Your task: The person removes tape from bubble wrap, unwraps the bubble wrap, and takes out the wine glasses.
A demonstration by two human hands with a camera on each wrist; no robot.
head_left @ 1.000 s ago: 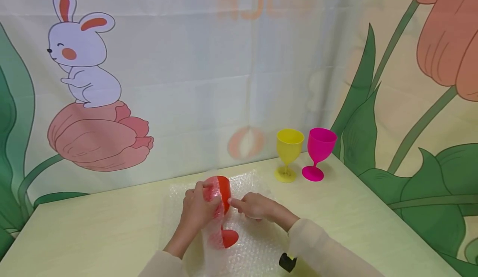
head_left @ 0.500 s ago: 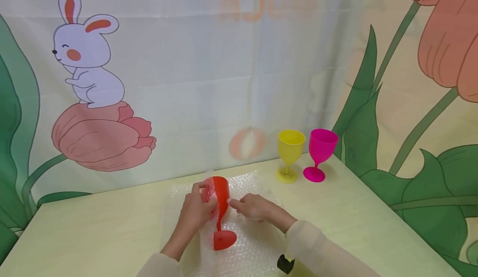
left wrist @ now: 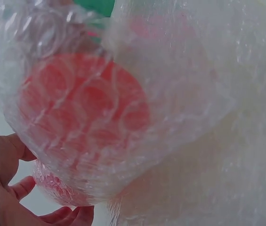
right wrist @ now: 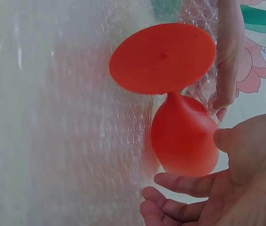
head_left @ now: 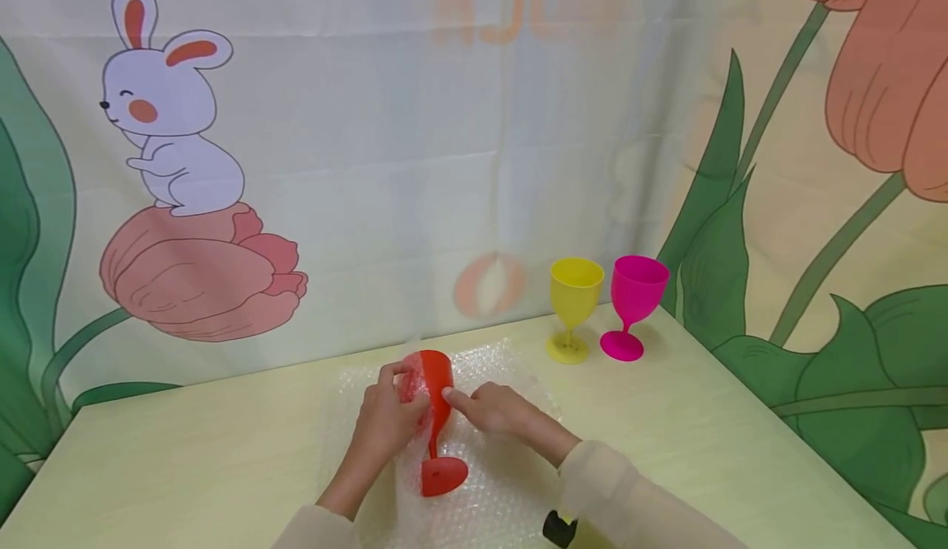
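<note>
A red goblet [head_left: 442,374] is tilted above a sheet of bubble wrap [head_left: 504,483], part of which covers its left side. My left hand [head_left: 388,417] grips the bowl through that wrap; the left wrist view has the red foot [left wrist: 85,103] showing blurred behind the bubbles. From the right, my right hand [head_left: 499,407] holds the bare side of the bowl. In the right wrist view its thumb [right wrist: 223,140] lies against the bowl, and its forefinger is at the rim. The goblet's stem and most of its foot are uncovered.
A yellow goblet [head_left: 576,294] and a magenta goblet [head_left: 638,290] stand upright at the table's back right. Near the right sleeve lies a small black object [head_left: 559,528]. A printed cloth [head_left: 370,162] hangs behind the pale table [head_left: 244,458].
The bubble wrap has shifted left off the goblet, baring more of its bowl, stem and foot. My right thumb has moved left onto the bowl. The far goblets stay put.
</note>
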